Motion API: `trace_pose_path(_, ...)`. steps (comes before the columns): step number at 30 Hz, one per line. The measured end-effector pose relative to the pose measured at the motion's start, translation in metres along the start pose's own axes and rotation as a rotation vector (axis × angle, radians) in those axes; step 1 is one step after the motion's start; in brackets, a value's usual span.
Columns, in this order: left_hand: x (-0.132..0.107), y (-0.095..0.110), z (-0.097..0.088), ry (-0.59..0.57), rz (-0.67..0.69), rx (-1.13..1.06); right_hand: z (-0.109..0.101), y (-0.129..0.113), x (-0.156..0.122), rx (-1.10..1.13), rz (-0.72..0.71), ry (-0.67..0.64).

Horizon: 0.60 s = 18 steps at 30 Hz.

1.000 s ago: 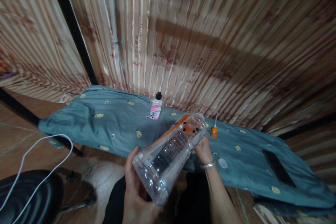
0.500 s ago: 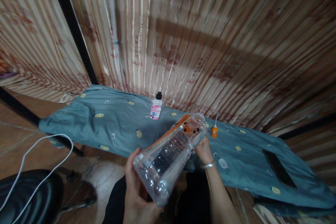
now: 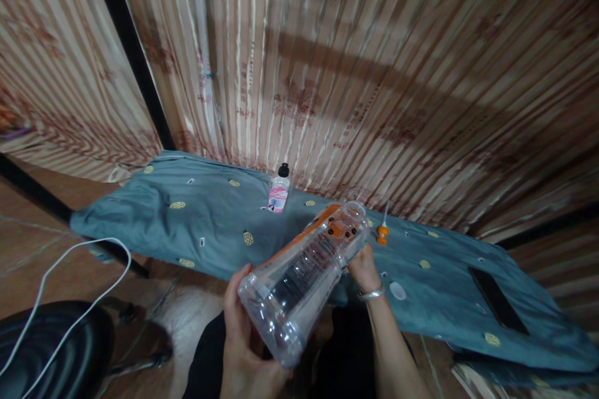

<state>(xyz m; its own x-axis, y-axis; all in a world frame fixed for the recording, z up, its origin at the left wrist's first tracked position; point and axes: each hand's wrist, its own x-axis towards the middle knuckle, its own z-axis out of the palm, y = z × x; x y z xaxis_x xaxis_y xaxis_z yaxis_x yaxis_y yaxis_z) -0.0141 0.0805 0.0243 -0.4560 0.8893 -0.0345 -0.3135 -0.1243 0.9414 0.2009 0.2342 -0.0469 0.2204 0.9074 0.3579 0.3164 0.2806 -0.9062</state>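
A large clear plastic bottle [image 3: 299,287] with an orange-and-white label lies tilted across both hands, its wide base toward me and its narrower end pointing up and right. Round its base wraps my left hand [image 3: 246,343], thumb along the left side. My right hand [image 3: 364,269], with a silver bangle at the wrist, grips the far end from the right; most of its fingers are hidden behind the bottle. Just right of that end, an orange nozzle piece with a pale thin stem [image 3: 382,234] rests on the blue-green cloth [image 3: 215,218].
A small bottle [image 3: 278,193] with a black cap and pink label stands near the back edge. To the right lie a white disc [image 3: 397,290] and a black phone-like slab [image 3: 498,300]. A black stool [image 3: 56,349] and white cable [image 3: 75,243] are at left; a striped curtain [image 3: 299,75] hangs behind.
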Motion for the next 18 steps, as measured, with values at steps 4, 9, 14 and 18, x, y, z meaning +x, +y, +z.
trace_pose_path(4, 0.0004, -0.0004, -0.0003, 0.003, -0.002, 0.016, 0.0002, 0.0002, 0.0006, 0.019, 0.012, -0.005)
trace_pose_path(9, 0.0000, 0.0029, 0.0018, 0.007, -0.038, -0.032, 0.0001, 0.0004, -0.0006, 0.037, 0.001, -0.022)
trace_pose_path(14, -0.0002, 0.0051, 0.0027, 0.007, -0.038, -0.020, -0.0010, 0.0009, -0.0017, -0.010, 0.004, -0.023)
trace_pose_path(18, -0.0004, 0.0055, 0.0027, 0.009, -0.056, -0.054, -0.0015, -0.0007, -0.0011, -0.016, -0.004, -0.007)
